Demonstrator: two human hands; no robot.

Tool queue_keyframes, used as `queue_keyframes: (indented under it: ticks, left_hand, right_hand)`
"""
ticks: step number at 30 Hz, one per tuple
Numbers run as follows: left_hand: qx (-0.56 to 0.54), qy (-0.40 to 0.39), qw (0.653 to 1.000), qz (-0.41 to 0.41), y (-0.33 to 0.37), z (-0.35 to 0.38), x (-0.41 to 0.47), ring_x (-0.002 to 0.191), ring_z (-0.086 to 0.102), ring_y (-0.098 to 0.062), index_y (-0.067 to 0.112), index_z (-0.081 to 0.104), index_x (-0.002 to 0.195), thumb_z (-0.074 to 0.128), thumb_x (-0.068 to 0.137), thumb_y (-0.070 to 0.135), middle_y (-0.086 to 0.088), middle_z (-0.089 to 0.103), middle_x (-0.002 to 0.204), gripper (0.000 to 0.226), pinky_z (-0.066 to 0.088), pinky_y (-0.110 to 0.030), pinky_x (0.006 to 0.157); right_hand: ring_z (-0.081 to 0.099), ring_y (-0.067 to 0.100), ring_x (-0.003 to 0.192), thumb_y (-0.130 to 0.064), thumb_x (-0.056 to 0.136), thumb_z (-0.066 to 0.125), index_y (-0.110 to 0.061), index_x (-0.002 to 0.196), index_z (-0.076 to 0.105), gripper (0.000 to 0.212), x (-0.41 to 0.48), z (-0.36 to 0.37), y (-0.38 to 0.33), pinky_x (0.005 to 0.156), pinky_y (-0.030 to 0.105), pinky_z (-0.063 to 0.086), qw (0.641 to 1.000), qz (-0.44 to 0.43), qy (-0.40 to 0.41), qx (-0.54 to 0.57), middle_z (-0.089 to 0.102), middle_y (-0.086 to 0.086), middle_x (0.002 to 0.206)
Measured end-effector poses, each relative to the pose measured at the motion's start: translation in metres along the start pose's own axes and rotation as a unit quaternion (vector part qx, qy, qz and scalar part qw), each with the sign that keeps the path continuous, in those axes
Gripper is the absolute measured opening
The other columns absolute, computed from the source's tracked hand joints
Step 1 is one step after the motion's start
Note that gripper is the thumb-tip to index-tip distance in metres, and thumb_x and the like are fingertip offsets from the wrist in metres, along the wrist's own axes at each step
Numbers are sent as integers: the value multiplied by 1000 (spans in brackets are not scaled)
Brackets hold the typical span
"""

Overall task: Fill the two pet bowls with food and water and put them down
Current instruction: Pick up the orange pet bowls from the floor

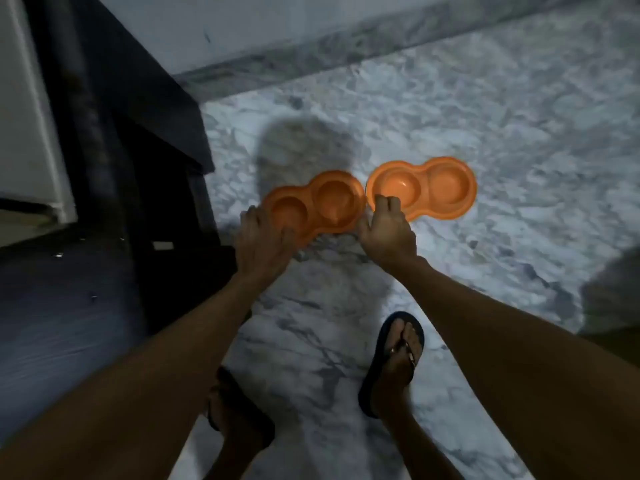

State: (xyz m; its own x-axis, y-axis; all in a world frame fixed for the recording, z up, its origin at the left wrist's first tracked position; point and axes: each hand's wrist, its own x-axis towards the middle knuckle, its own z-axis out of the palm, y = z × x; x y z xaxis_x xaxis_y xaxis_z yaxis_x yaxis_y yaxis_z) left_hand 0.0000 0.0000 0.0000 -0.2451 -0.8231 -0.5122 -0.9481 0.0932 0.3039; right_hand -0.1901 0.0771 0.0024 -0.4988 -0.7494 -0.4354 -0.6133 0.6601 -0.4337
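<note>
Two orange double pet bowls lie side by side on the marble floor, each with two round wells. My left hand (260, 242) grips the near left rim of the left bowl (323, 206), which looks slightly tilted. My right hand (386, 228) holds the near left edge of the right bowl (434, 188), fingers curled over its rim. All the wells look empty. Both arms reach down and forward from the bottom of the view.
Dark furniture or a cabinet (114, 161) stands at the left, close to the left bowl. A white wall with a marble skirting (311, 53) runs behind. My feet in dark flip-flops (394, 362) stand just below the bowls. A shadow falls at the right edge.
</note>
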Motion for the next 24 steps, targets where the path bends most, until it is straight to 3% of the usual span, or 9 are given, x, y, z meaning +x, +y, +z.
queue_keyframes:
  ticks: [4, 7, 11, 14, 17, 24]
  left_hand:
    - [-88, 13, 992, -93, -29, 70, 49, 128, 45, -41, -4, 44, 132, 49, 97, 36, -25, 46, 139, 54, 41, -53, 102]
    - [-167, 34, 963, -209, -37, 106, 81, 131, 46, -40, -1, 43, 135, 55, 94, 42, -24, 46, 142, 60, 40, -45, 102]
    - [-259, 44, 914, -307, -48, 133, 113, 129, 48, -38, 0, 39, 142, 60, 93, 45, -21, 42, 146, 70, 41, -39, 96]
    - [-254, 53, 908, -328, -55, 143, 124, 123, 51, -40, 1, 45, 137, 63, 92, 38, -22, 40, 144, 60, 43, -39, 96]
    - [-252, 69, 911, -320, -59, 149, 128, 112, 59, -38, 0, 60, 122, 61, 91, 24, -22, 52, 134, 39, 44, -34, 81]
    - [-308, 83, 888, -333, -39, 98, 78, 109, 61, -39, 1, 64, 111, 60, 86, 18, -23, 61, 122, 31, 54, -45, 91]
  right_hand:
    - [54, 45, 109, -30, 98, 48, 1, 120, 51, 39, 50, 70, 32, 86, 49, 46, 990, 93, -25, 108, 52, 26, 125]
    - [58, 37, 105, -36, 97, 48, 4, 117, 53, 44, 83, 112, 45, 86, 45, 45, 959, 185, -15, 214, 59, 27, 120]
    - [55, 36, 120, -39, 91, 61, -1, 125, 49, 52, 111, 142, 48, 99, 47, 45, 921, 268, 4, 284, 57, 20, 128]
    - [50, 37, 126, -41, 89, 65, -3, 135, 41, 65, 121, 155, 49, 103, 47, 44, 913, 298, 23, 278, 50, 20, 138]
    - [54, 36, 121, -36, 87, 67, -3, 135, 42, 63, 125, 160, 52, 99, 45, 47, 905, 316, 26, 283, 50, 19, 136]
    - [53, 37, 124, -40, 81, 70, -8, 139, 43, 71, 81, 106, 33, 103, 49, 46, 901, 320, 13, 291, 54, 16, 137]
